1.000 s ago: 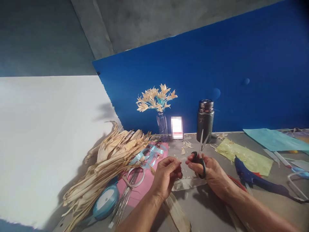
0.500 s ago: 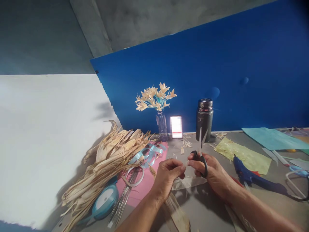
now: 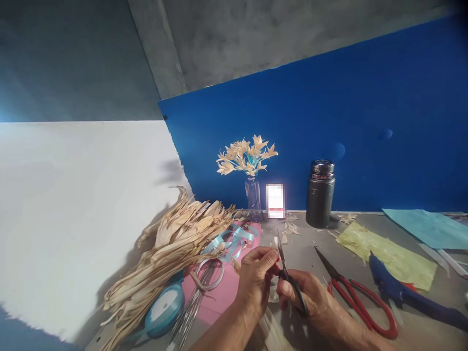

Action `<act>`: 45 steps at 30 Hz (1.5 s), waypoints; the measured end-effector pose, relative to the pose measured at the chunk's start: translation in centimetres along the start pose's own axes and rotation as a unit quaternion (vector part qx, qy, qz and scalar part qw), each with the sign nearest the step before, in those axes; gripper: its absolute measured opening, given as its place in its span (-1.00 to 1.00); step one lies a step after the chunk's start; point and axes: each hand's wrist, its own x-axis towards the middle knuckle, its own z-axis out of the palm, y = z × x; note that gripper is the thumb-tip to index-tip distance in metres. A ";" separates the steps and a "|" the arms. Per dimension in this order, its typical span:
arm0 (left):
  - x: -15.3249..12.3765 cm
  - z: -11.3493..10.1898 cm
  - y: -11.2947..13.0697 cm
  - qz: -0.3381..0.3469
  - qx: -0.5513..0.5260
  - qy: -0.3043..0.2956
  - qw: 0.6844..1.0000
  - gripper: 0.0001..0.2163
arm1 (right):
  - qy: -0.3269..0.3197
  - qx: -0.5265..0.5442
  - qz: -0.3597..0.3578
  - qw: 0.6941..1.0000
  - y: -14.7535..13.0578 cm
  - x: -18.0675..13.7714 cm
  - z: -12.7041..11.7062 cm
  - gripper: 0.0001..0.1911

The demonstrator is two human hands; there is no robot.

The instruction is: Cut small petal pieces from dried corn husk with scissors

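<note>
My right hand [image 3: 310,300] is closed through the black handles of a pair of scissors [image 3: 288,275], whose blades point up and away from me. My left hand [image 3: 256,275] pinches a small pale scrap of husk right beside the blades; the scrap is too small to see well. Both hands meet low in the middle of the view, over the grey tabletop [image 3: 420,336] and a flat pale husk strip.
A heap of dried corn husks [image 3: 171,248] lies left, with a blue ribbon spool [image 3: 163,308], wires and pink paper [image 3: 219,292]. Red scissors [image 3: 356,302] and a blue glue gun [image 3: 398,292] lie right. Behind stand a husk-flower vase [image 3: 252,195] and a dark jar [image 3: 321,193].
My right hand has dropped and moved left, tilting the scissors' blades toward my left fingers. The view has shifted, and the red scissors now show on the table.
</note>
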 end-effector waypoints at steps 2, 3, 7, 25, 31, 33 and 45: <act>0.0 0.0 -0.1 -0.006 0.009 0.003 1.000 -0.71 | 0.001 0.004 0.007 1.000 0.1 0.0 0.1 -0.24; 0.1 -0.1 -0.1 -0.007 0.015 0.005 1.000 -0.72 | 0.002 0.008 0.010 1.000 0.1 0.0 0.2 -0.25; 0.2 -0.2 -0.2 0.016 0.038 0.008 0.999 -0.75 | 0.008 0.012 0.006 1.000 0.4 0.0 0.5 -0.26; 0.0 0.1 0.2 0.006 0.029 -0.006 1.000 -0.73 | 0.020 0.031 0.000 0.999 1.3 0.2 0.9 -0.29; -0.1 0.2 0.4 0.000 0.022 -0.012 1.000 -0.73 | 0.020 0.033 0.004 0.999 0.5 -0.1 0.8 -0.29; 0.0 0.2 0.4 0.000 0.019 -0.013 1.000 -0.73 | 0.022 0.026 0.007 0.999 0.3 -0.2 0.7 -0.27; 0.0 -0.2 0.0 0.006 0.041 0.006 0.999 -0.73 | 0.014 0.008 -0.001 1.000 1.3 0.2 0.6 -0.28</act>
